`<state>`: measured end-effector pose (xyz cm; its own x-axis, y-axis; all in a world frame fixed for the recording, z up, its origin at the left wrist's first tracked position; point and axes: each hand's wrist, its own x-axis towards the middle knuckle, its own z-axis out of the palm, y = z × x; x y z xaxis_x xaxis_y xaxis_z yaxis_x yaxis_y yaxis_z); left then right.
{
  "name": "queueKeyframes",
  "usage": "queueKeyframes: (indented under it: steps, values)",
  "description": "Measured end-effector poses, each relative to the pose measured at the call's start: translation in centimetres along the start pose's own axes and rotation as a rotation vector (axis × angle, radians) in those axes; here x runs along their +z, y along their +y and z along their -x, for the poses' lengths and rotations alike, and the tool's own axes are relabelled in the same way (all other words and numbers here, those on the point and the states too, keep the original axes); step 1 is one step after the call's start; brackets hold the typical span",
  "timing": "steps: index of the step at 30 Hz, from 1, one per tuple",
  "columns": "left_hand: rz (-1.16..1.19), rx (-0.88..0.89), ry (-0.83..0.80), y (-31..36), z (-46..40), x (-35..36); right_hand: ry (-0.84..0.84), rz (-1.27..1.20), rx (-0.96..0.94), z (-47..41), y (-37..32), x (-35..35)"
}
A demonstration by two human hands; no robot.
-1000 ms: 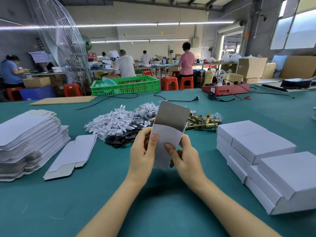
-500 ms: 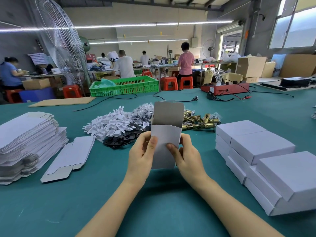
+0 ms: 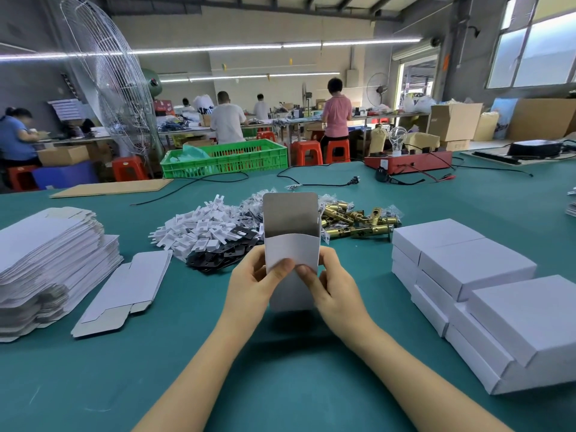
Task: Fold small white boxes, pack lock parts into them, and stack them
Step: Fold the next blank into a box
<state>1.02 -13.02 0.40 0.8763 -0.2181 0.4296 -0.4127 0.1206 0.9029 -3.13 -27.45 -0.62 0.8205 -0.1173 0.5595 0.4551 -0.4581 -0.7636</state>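
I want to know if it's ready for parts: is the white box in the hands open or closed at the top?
Open: the small white cardboard box stands upright, top flap up, grey inside showing. Contents: cannot tell.

We list two bare forearms, unsleeved to the frame's lower edge. We find the left hand (image 3: 249,286) and right hand (image 3: 335,289) ungloved, with short, unpainted thumbnails. We see no rings, watch or bands.

Bright, even light comes from ceiling tubes (image 3: 280,46) and windows (image 3: 536,48) at right. Soft shadows lie under the hands. Edges bow with wide-angle distortion.
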Motion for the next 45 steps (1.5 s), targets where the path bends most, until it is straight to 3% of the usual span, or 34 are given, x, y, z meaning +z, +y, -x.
queueKeyframes:
  steps: [7, 14, 19, 28, 35, 38, 42, 45]
  values:
    - [0.03, 0.006, 0.02, 0.5, 0.2, 0.4, 0.068, -0.004, 0.005, -0.4, -0.7, -0.2]
    - [0.035, 0.076, -0.051, 1.5, 0.6, 2.3, 0.207, -0.264, -0.064, -1.5, -2.2, -0.4]
    - [0.007, 0.155, -0.093, 1.7, 0.9, 2.5, 0.249, -0.317, -0.039, -1.5, -2.2, -0.3]
    - [-0.115, 0.152, -0.229, 1.4, 0.7, 1.9, 0.317, -0.313, -0.071, -1.4, -2.1, -0.2]
    - [-0.109, 0.066, -0.242, 1.5, 0.7, 1.9, 0.353, -0.316, -0.054, -1.2, -2.3, 0.0]
    - [-0.064, 0.029, -0.219, 2.0, 0.8, 2.2, 0.363, -0.403, 0.021, -1.4, -2.9, 0.0]
    - [0.032, 0.013, -0.188, 2.7, 1.3, 3.2, 0.272, -0.567, 0.309, -2.0, -3.2, -0.5]
    - [0.183, -0.045, -0.116, 3.4, 1.7, 4.4, 0.255, -0.583, 0.398, -2.1, -3.3, -0.9]
